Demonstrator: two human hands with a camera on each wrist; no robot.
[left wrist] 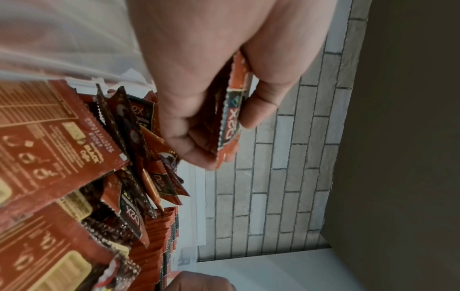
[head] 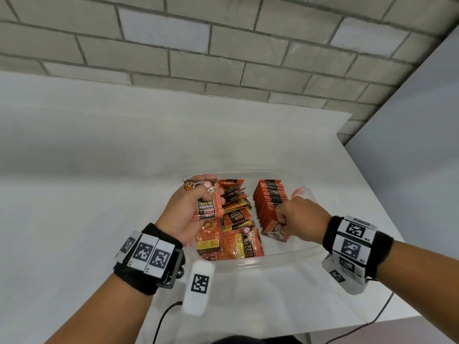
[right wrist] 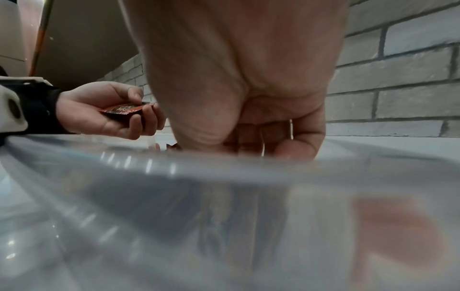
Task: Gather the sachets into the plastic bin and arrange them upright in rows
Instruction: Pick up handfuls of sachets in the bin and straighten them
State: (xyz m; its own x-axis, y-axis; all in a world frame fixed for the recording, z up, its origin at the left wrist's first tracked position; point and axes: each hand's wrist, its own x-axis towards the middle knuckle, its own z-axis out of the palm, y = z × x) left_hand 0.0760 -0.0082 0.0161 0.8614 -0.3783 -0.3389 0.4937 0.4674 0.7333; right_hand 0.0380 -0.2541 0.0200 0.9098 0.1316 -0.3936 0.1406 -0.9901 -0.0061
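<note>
A clear plastic bin (head: 293, 253) sits on the white table in front of me. Its left half holds a loose heap of orange and black sachets (head: 233, 229). Along its right side stands an upright row of sachets (head: 269, 198). My left hand (head: 196, 207) hovers over the heap and grips a small stack of sachets (head: 207, 204), also seen edge-on in the left wrist view (left wrist: 231, 118) and from the right wrist (right wrist: 122, 109). My right hand (head: 295, 216) reaches into the bin with curled fingers and pinches the nearest sachet of the row (head: 274, 229).
The white table (head: 99, 170) stretches to a grey brick wall (head: 223, 45) at the back and ends at an edge on the right. A black cable (head: 357, 326) runs along the near table edge. The bin's blurred rim (right wrist: 224, 173) fills the lower right wrist view.
</note>
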